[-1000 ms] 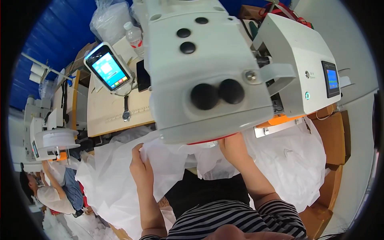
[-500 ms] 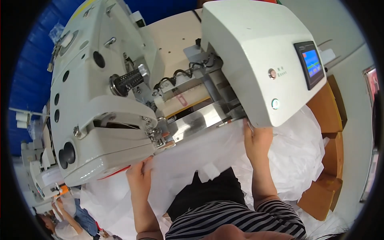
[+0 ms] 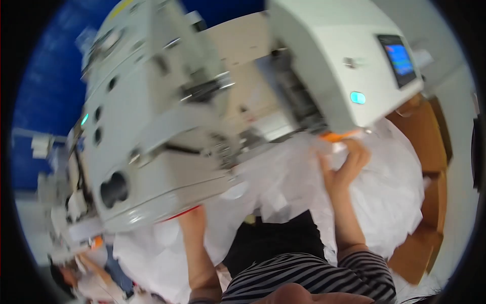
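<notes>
A thin white cloth (image 3: 276, 172), bunched and wrinkled, hangs from the front of a white sewing machine (image 3: 157, 185). My left hand (image 3: 195, 218) reaches to the cloth beneath the machine's rounded front end; its fingers are hidden there. Farther right, my right hand (image 3: 347, 162) is beside the cloth, just below the control box (image 3: 334, 66). A slim orange thing (image 3: 338, 136) lies at its curled fingertips, too blurred to tell its kind. The thumb is raised along the cloth, apart from the fingers.
White cloth (image 3: 385, 202) heaps on the right, beside brown cardboard (image 3: 425, 202). A small screen (image 3: 398, 60) glows on the control box. At the lower left another person (image 3: 91, 276) sits by a second machine (image 3: 76, 223). The pale machine table (image 3: 238, 40) lies behind.
The view has shifted and blurred. My right hand has moved off the cloth's edge, and the orange thing now shows at its fingers. The cloth, stretched before, is now bunched. My left fingers have become hidden.
</notes>
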Demonstrator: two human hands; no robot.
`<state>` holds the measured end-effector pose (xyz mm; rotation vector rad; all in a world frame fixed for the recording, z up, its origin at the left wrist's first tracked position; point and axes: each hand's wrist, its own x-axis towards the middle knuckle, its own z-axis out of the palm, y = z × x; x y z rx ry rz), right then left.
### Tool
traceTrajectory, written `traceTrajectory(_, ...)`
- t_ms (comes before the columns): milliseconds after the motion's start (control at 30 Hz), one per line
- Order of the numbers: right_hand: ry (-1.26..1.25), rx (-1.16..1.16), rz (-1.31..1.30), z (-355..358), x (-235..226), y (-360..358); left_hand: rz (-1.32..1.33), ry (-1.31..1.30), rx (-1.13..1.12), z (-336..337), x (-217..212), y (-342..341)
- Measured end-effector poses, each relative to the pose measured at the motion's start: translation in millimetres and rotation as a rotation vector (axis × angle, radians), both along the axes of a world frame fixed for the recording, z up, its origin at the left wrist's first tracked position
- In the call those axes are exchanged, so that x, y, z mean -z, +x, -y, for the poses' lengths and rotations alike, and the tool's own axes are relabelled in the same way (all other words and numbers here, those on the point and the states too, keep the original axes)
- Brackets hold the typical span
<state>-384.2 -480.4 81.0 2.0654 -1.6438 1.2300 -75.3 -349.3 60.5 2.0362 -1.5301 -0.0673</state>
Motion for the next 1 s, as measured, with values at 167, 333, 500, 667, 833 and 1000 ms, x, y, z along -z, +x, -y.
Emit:
traceTrajectory(167,0.345,-0.554,-0.266,-13,2,98,-0.096,0.14,0.032,-8,-7,20)
traceTrajectory(333,0.623,-0.524,0.223,-14,3,99,-0.277,0.491,0.02,-8,-3,23)
traceTrajectory(500,0.439,-0.387,0.03,1,43,91,-0.357,0.402,0.037,-19,-4,37)
traceTrajectory(667,0.444,-0.437,-0.022,-11,39,74,-0.105,0.143,-0.033,-56,9,71)
traceTrajectory(833,0.608,-0.676,0.299,-16,18,125,-0.055,0.042,-0.183,-71,-4,64)
traceTrajectory(1000,0.746,-0.743,0.482,-12,5,120,0.164,0.031,-0.173,-71,-18,59)
